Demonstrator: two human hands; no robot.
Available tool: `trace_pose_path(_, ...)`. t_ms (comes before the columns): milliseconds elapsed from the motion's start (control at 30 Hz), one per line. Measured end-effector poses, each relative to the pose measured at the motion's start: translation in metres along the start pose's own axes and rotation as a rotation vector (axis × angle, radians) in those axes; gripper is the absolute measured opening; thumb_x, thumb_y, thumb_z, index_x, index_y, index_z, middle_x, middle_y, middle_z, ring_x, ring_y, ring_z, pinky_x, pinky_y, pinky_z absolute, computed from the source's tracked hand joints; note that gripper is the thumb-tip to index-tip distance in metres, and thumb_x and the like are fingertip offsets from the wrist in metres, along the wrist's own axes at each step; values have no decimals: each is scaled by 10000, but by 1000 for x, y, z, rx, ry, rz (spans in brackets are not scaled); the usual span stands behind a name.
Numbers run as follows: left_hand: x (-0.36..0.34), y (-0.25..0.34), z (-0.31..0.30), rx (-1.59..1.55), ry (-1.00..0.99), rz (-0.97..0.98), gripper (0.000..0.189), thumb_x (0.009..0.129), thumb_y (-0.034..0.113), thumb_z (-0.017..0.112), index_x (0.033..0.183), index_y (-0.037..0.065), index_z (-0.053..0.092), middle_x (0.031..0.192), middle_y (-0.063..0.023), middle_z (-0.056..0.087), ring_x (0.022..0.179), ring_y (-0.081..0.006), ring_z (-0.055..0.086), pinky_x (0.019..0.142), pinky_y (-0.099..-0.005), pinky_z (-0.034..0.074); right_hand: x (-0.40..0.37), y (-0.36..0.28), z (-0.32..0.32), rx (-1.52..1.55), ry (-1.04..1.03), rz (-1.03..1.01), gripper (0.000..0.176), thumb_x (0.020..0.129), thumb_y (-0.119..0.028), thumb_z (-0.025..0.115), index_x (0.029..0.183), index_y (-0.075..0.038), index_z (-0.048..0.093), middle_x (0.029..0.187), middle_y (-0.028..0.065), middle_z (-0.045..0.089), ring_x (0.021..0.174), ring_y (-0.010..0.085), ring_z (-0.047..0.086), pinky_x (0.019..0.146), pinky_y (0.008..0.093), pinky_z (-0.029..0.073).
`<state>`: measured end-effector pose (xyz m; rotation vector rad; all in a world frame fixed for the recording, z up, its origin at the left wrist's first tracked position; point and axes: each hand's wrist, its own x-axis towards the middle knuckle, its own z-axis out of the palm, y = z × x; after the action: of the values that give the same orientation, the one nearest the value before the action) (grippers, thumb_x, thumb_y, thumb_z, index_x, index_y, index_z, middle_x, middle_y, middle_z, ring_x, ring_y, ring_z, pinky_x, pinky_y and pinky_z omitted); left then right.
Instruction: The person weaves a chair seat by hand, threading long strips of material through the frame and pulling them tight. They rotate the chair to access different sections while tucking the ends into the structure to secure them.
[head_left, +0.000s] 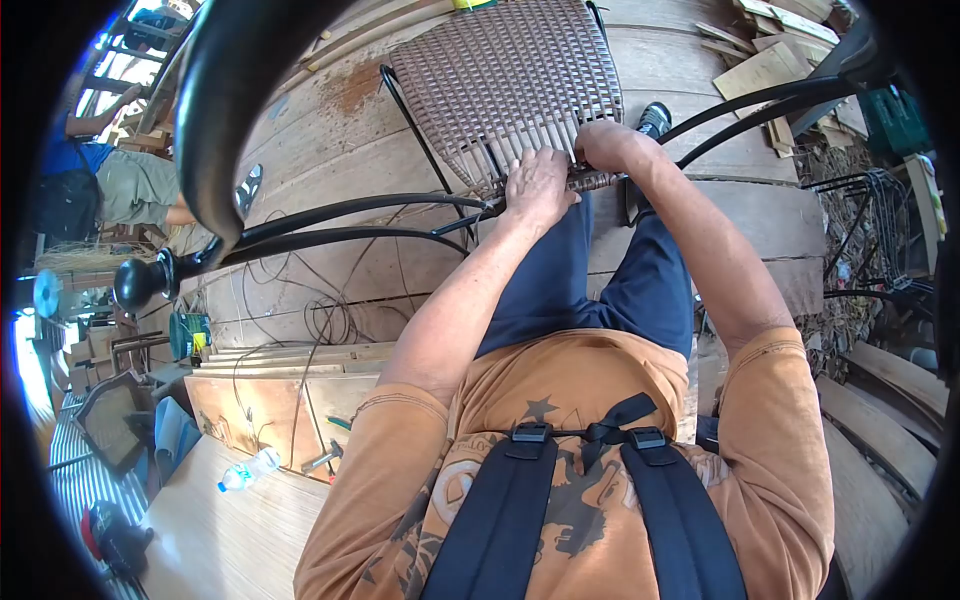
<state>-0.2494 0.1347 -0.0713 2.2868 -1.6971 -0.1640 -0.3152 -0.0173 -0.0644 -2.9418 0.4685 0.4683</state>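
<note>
A brown woven panel (510, 75) on a black metal chair frame (350, 215) lies in front of me, its near part showing long parallel strands with gaps. My left hand (540, 186) rests on the near edge of the weave, fingers bent over the strands by the wrapped bar. Close to its right, my right hand (602, 148) is curled at the same edge, its fingers closed on something too small to make out. Loose thin strands (335, 320) trail in loops over the floor at the left.
A plastic bottle (250, 470) and a hammer (322, 458) lie at the lower left, near stacked boards (300, 360). Another person (140, 185) is at the far left. Wood scraps (765, 80) lie at the upper right. Curved black metal arms extend to both sides.
</note>
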Motion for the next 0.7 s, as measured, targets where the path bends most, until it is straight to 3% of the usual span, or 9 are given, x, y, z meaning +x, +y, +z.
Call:
trace_pose_path(233, -3, 2, -3, 30, 13, 17, 453, 655, 220, 756, 1040, 67, 575, 1036, -114, 540, 1040, -302, 468, 890, -422, 371, -16, -5, 15, 47, 233, -70, 183, 784, -116, 482, 787, -65, 658, 832, 134, 646, 771, 277, 631, 693, 364, 496)
trace_pose_path(267, -3, 1, 1, 64, 30, 46, 446, 651, 223, 755, 1025, 57, 576, 1024, -120, 535, 1024, -307, 471, 888, -418, 376, -21, -10, 9, 64, 228, -140, 148, 772, -67, 523, 808, -18, 658, 837, 196, 644, 814, 349, 628, 712, 421, 504)
trace_pose_path(300, 1, 3, 4, 94, -7, -1, 476, 640, 229, 760, 1039, 63, 562, 1023, -117, 526, 1020, -305, 472, 880, -415, 385, -37, -14, 6, 294, 580, -224, 124, 734, -25, 527, 795, 0, 632, 832, 194, 632, 812, 354, 619, 710, 424, 495)
trace_pose_path(367, -3, 9, -2, -29, 140, 74, 498, 630, 226, 765, 1050, 77, 543, 1019, -113, 516, 1017, -302, 471, 875, -416, 393, -73, -16, 1, 125, 719, -201, 121, 722, -14, 520, 802, 10, 609, 806, 172, 615, 774, 315, 602, 688, 394, 483)
trace_pose_path(500, 10, 18, 2, 29, 76, 108, 539, 615, 215, 771, 1042, 53, 485, 1032, -110, 490, 978, -290, 478, 863, -412, 404, -144, 26, 13, 913, 393, 126, 166, 768, -76, 510, 875, -6, 616, 731, 88, 613, 667, 185, 572, 628, 308, 461)
trace_pose_path(533, 15, 21, -1, 32, -87, 83, 591, 617, 214, 769, 1102, 52, 472, 1101, -123, 487, 1025, -296, 471, 882, -426, 396, -150, 31, 26, 1120, 330, 238, 178, 779, -92, 508, 894, -10, 618, 713, 67, 612, 641, 152, 564, 613, 287, 456)
trace_pose_path(567, 12, 21, 5, 89, 83, 163, 527, 637, 241, 758, 1054, 84, 476, 1038, -84, 495, 997, -259, 485, 834, -389, 417, -143, 36, 39, 1314, 301, 447, 183, 792, -121, 520, 899, -13, 622, 724, 45, 618, 649, 137, 564, 610, 278, 458)
trace_pose_path(633, 14, 9, 24, 28, 86, 234, 531, 640, 235, 759, 1059, 83, 470, 1042, -82, 495, 1002, -260, 484, 834, -388, 417, -143, 43, 43, 1567, 200, 478, 369, 895, -291, 518, 1126, -7, 554, 892, 33, 617, 790, 118, 581, 699, 270, 476)
trace_pose_path(700, 12, 21, 1, 90, 95, 183, 470, 649, 190, 733, 1036, 85, 488, 1016, -79, 496, 977, -261, 487, 828, -384, 422, -116, 49, 73, 1552, 294, 434, 347, 894, -283, 519, 1118, -21, 556, 877, 45, 629, 787, 131, 598, 662, 255, 477)
